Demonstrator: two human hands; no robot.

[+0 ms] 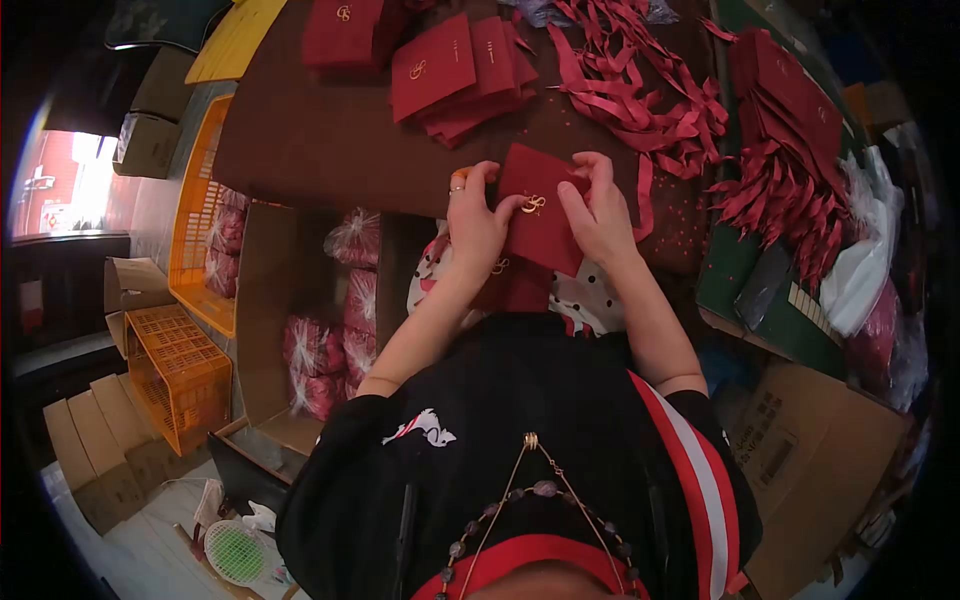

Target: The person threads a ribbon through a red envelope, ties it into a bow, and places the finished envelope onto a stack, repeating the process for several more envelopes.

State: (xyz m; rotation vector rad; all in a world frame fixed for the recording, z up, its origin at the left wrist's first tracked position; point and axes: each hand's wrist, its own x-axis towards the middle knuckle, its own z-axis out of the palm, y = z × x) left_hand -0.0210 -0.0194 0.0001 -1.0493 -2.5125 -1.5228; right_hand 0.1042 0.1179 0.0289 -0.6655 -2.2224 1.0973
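Note:
My left hand [475,222] and my right hand [600,215] grip a flat red gift bag [530,232] with a gold logo from both sides, tilted above my lap. The left thumb presses on its face beside the logo, while the right thumb and fingers pinch its right edge. Under it, another red bag [515,288] lies on a polka-dot cloth [585,300] on my lap. Beyond my hands sit stacked red bags [432,75], with loose red ribbons [635,90] to their right. What the right fingers touch behind the bag is hidden.
A brown-covered table [330,150] spans the front. On the right, a green surface [720,285] bears a pile of red bags with ribbons [790,120]. Cartons with plastic-wrapped red bundles [315,350] and orange crates [180,365] stand at left. A cardboard box [820,470] is at right.

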